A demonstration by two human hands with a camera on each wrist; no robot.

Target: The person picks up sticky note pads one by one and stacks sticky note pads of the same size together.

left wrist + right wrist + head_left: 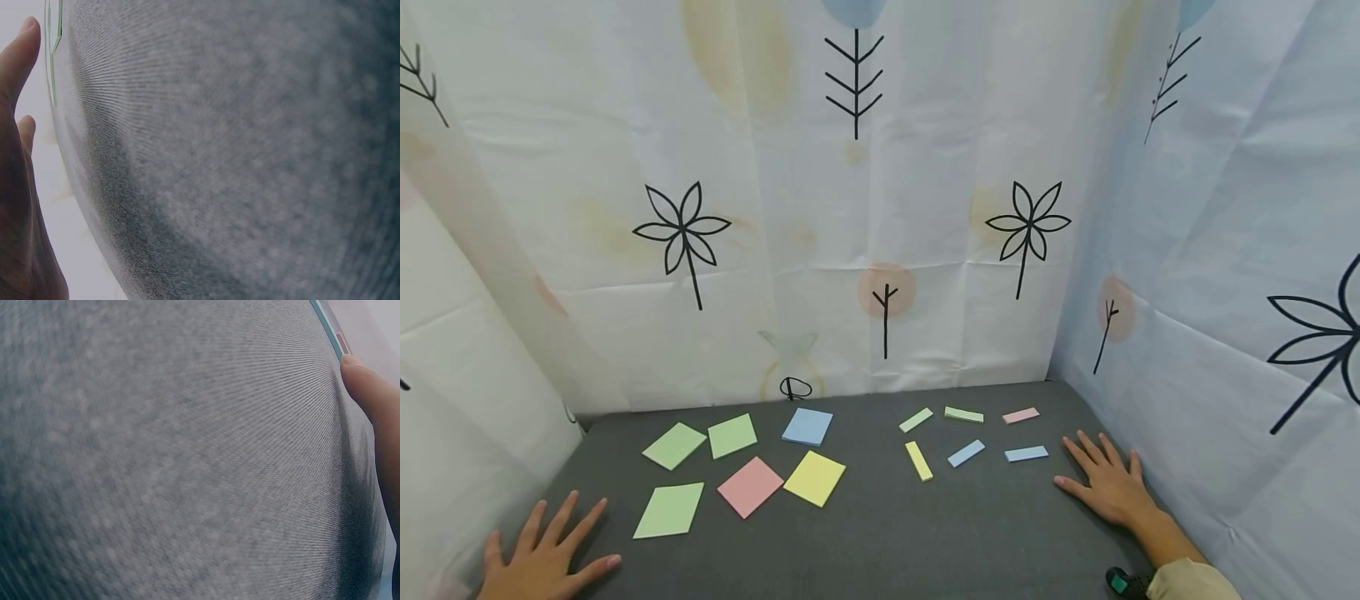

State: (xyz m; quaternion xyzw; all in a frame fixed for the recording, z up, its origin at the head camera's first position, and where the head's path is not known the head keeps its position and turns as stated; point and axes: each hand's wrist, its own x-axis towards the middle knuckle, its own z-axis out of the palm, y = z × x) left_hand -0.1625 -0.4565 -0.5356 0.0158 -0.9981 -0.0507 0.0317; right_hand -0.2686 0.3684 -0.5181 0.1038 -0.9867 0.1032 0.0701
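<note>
Your hands lie well apart, the left hand [542, 557] and the right hand [1112, 487] each with fingers straight and fanned, neither holding anything. Just inward of your left thumb is a green square note [668, 510]; beyond it lie two more green squares [732, 436], and farther inward a pink square [750, 487], a yellow square [815, 478] whose corner meets or nearly meets the pink one's, and a blue square [807, 426]. Near your right thumb is a blue strip [1026, 453], with a pink strip [1021, 415] beyond it and another blue strip [966, 452], a yellow strip [919, 461] and two green strips [964, 414] farther inward. The layout seems divided by shape rather than colour, and the gaps probably keep each strip separately reachable. Your spread fingers at the sides of the grey counter [880, 542] appear set to leave every note uncovered. Printed fabric [940, 333] hangs beyond both hands and closes in beside your right, limiting outward room there; a dark wristband [1126, 581] sits behind that hand.
</note>
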